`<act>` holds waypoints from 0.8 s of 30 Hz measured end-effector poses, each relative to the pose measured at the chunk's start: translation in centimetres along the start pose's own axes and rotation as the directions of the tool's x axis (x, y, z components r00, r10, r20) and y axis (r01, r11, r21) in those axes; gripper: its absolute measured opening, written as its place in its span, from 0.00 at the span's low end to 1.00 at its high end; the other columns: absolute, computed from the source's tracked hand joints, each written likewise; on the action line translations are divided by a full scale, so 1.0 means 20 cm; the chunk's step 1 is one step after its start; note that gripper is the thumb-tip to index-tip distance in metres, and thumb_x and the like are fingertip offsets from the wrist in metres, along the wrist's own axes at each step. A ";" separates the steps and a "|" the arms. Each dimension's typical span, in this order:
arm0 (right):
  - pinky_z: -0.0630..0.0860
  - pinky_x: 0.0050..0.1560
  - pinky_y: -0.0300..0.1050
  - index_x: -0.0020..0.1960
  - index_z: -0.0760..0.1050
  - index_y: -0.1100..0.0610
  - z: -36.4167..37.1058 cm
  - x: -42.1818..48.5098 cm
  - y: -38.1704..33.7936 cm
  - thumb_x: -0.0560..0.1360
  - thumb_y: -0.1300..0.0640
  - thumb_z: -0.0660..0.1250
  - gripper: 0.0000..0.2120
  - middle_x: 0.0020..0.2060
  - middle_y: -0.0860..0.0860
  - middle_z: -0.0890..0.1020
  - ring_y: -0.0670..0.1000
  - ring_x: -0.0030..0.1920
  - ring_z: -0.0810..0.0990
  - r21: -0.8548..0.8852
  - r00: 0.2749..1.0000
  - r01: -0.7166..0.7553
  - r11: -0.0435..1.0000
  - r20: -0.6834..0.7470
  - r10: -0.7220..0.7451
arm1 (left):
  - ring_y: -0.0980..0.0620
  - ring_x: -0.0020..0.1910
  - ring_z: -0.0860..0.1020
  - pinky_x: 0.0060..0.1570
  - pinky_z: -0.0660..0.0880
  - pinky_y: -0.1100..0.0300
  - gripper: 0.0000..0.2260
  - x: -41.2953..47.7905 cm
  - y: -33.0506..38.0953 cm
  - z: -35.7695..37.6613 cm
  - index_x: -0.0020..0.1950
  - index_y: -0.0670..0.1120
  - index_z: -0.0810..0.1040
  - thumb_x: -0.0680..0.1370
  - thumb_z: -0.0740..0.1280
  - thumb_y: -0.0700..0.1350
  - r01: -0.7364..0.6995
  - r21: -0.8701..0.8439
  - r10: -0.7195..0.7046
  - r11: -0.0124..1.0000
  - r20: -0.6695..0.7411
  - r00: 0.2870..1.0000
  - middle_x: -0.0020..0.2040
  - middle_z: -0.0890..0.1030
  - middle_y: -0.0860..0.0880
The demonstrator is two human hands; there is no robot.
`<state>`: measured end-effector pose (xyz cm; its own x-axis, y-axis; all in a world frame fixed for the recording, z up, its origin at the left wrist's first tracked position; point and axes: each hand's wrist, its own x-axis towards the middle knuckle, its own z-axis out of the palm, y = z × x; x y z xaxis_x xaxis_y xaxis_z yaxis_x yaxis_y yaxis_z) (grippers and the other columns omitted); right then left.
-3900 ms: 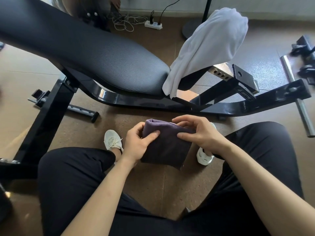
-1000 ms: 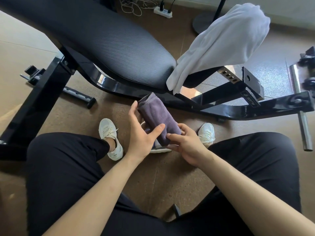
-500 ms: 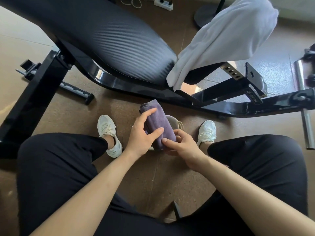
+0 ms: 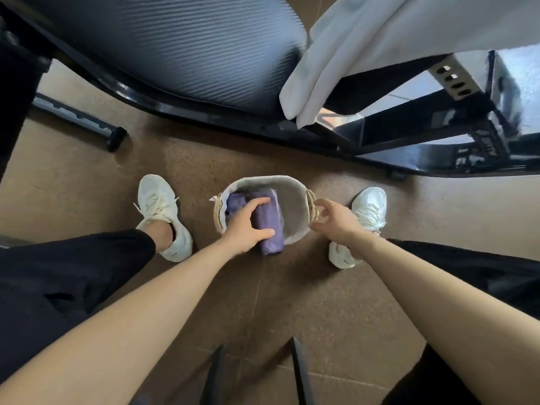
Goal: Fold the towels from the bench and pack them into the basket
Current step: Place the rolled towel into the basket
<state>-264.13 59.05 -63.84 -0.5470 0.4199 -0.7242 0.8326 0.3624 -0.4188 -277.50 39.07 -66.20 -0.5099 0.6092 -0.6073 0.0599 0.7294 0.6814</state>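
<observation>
Towel, purple, folded, gripped by L hand; far end in basket, near end over front rim. R hand at rt handle, grip unclear. Basket's rt half open.

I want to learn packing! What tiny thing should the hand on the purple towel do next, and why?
Probably push the folded purple towel fully down into the basket, then let go. The left hand grips it, and its near end pokes out over the basket's rim. A second folded towel lies inside beside it; the right hand is at the rope handle.
</observation>
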 end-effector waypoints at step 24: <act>0.74 0.60 0.50 0.76 0.65 0.47 0.31 0.72 0.34 0.76 0.61 0.73 0.32 0.66 0.49 0.79 0.54 0.65 0.78 -0.182 0.970 0.164 0.969 -0.149 -0.192 | 0.52 0.75 0.67 0.76 0.66 0.46 0.36 0.85 -0.36 0.55 0.76 0.55 0.64 0.73 0.77 0.42 -0.123 -0.110 0.138 0.986 0.148 0.979 0.76 0.69 0.52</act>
<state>-265.74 62.46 -80.43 -0.7033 0.4617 -0.5406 0.7019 0.5719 -0.4246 -277.23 47.54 -85.94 -0.3639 0.7437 -0.5608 0.0276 0.6105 0.7916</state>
